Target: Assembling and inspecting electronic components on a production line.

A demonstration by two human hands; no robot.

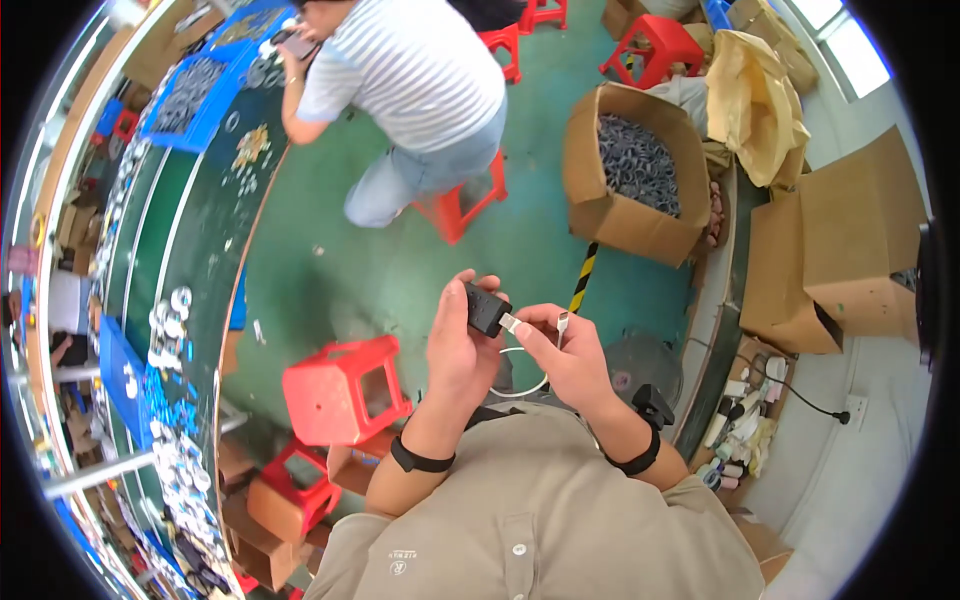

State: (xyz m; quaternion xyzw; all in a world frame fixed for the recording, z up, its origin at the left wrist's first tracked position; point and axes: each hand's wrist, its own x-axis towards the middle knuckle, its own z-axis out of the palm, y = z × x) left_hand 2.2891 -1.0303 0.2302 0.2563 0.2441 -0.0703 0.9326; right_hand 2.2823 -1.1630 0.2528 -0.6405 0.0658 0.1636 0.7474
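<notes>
In front of my chest, my left hand [460, 335] is closed around a small black box-shaped device [485, 309], perhaps a charger or power bank. My right hand [572, 358] pinches a white USB cable [518, 385]. Its USB plug [509, 323] sits right at the device's near right end; whether it is in the socket I cannot tell. The cable's other, smaller plug [563, 322] sticks up by my right fingers. A loop of the white cord hangs below, between my hands.
A red stool [345, 392] stands on the green floor at my left, beside a long workbench [205, 240] strewn with small parts. Ahead, a person [420, 90] in a striped shirt sits at that bench. An open carton [590, 200] of grey rings and more cartons [855, 240] stand at right.
</notes>
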